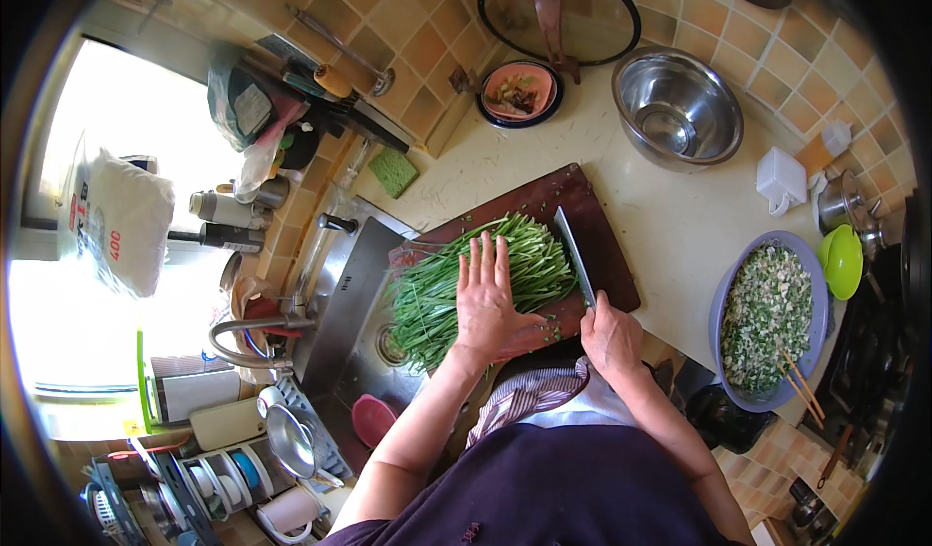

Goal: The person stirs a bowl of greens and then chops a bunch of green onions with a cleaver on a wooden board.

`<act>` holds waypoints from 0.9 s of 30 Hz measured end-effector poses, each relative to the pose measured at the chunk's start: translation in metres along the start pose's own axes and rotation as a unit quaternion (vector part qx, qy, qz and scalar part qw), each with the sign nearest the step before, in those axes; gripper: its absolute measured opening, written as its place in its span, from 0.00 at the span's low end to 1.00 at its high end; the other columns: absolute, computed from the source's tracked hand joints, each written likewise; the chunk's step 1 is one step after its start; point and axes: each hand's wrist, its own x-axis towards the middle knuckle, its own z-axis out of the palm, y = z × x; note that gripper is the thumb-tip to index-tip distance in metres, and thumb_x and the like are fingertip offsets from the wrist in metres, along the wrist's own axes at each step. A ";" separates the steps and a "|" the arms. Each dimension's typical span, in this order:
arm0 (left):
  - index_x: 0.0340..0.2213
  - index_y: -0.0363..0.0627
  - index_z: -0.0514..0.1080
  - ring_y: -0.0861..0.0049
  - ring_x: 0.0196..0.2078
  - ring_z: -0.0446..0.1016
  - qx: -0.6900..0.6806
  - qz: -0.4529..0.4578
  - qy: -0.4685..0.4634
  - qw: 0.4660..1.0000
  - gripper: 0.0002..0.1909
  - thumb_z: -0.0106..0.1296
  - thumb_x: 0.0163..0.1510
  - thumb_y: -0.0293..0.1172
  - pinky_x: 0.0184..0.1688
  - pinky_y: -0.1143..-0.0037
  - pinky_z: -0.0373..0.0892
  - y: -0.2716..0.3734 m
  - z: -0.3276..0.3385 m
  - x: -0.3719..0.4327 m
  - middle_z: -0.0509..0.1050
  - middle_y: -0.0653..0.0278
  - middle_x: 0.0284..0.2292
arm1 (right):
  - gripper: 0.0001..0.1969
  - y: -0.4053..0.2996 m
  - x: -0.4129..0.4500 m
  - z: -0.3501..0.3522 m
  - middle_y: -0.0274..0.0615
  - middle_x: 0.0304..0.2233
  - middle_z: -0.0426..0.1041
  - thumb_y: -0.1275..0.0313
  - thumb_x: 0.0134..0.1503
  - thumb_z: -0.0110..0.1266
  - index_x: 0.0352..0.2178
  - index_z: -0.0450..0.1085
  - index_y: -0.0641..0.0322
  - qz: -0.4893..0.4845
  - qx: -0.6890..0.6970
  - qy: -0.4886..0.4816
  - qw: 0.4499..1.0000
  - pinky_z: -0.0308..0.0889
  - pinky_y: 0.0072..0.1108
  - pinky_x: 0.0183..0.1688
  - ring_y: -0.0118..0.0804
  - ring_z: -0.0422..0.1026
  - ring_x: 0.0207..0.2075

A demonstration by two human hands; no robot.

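A big bundle of garlic chives lies across a dark reddish-brown cutting board. Its leafy ends hang over the sink, and the trimmed ends point right. My left hand is flat on the bundle, palm down, fingers stretched and thumb out to the right. In my right hand is the handle of a kitchen cleaver. The blade stands on edge over the board, just right of the trimmed ends. Small green bits are scattered on the board.
The steel sink adjoins the board on the left. At right stands a purple-grey basin of chopped filling with chopsticks. A steel bowl, plates of scraps and a green sponge are behind.
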 end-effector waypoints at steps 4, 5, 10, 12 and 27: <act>0.64 0.27 0.47 0.49 0.70 0.46 0.112 -0.017 -0.033 0.993 0.75 0.67 0.26 0.67 0.70 0.58 0.45 0.003 0.017 0.013 0.47 0.40 0.67 | 0.10 -0.004 0.000 -0.003 0.52 0.18 0.74 0.73 0.57 0.49 0.38 0.69 0.69 -0.032 -0.006 0.033 0.999 0.71 0.40 0.25 0.55 0.75 0.21; 0.64 0.27 0.46 0.49 0.70 0.46 0.133 -0.025 -0.044 0.990 0.76 0.68 0.25 0.67 0.70 0.59 0.45 -0.002 0.019 0.019 0.47 0.40 0.66 | 0.10 -0.006 0.000 -0.004 0.52 0.18 0.74 0.73 0.57 0.49 0.38 0.69 0.69 -0.032 -0.006 0.033 0.999 0.71 0.40 0.25 0.55 0.75 0.21; 0.65 0.30 0.44 0.51 0.70 0.47 0.140 -0.047 -0.114 0.982 0.77 0.70 0.25 0.66 0.70 0.59 0.47 -0.022 0.024 0.050 0.49 0.43 0.67 | 0.10 -0.002 -0.001 -0.001 0.53 0.18 0.74 0.72 0.57 0.49 0.39 0.68 0.68 -0.024 -0.011 0.033 0.999 0.70 0.41 0.25 0.55 0.75 0.21; 0.65 0.32 0.45 0.53 0.69 0.50 0.117 -0.039 -0.131 0.984 0.76 0.70 0.26 0.66 0.70 0.61 0.47 -0.029 0.022 0.056 0.52 0.45 0.66 | 0.11 0.005 -0.001 0.004 0.53 0.18 0.74 0.72 0.57 0.49 0.40 0.68 0.68 -0.028 0.001 0.044 0.999 0.70 0.41 0.25 0.55 0.75 0.21; 0.64 0.27 0.44 0.49 0.69 0.49 0.121 -0.037 -0.067 0.990 0.78 0.66 0.24 0.70 0.70 0.60 0.48 0.014 0.029 0.011 0.49 0.39 0.66 | 0.10 -0.007 -0.004 0.002 0.53 0.17 0.73 0.70 0.59 0.50 0.37 0.67 0.68 -0.024 0.015 0.016 0.999 0.69 0.40 0.24 0.55 0.74 0.21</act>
